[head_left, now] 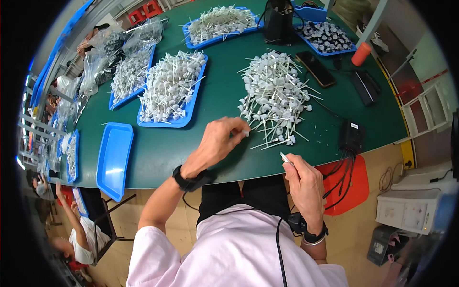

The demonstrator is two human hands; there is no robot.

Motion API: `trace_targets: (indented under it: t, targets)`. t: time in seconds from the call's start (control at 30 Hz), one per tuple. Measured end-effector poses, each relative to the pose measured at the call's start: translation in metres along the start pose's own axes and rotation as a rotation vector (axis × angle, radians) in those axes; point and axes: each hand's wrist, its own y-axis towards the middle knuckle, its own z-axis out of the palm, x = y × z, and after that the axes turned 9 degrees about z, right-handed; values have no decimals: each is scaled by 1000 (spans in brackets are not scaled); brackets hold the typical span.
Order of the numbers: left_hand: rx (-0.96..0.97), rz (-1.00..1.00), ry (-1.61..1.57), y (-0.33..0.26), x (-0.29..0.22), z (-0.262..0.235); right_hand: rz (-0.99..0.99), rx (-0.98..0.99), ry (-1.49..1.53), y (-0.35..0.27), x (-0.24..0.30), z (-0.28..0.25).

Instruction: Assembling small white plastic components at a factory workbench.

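Near the table's front edge, the left hand pinches one white stick from the loose pile. The right hand grips another stick. Lift slowly to avoid tangling neighbours.

From my head, one fisheye view looks steeply down, close over my green bench; edges probably warped.
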Motion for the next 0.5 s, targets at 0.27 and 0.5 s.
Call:
trace_targets:
  t: [0.27, 0.5]
  targets:
    - [-373, -499, -948, -79, -13, 4, -193, 215, 43, 19, 41, 52]
    - [-538, -524, -1089, -96, -16, -1, -353, 179, -152, 25, 56, 80]
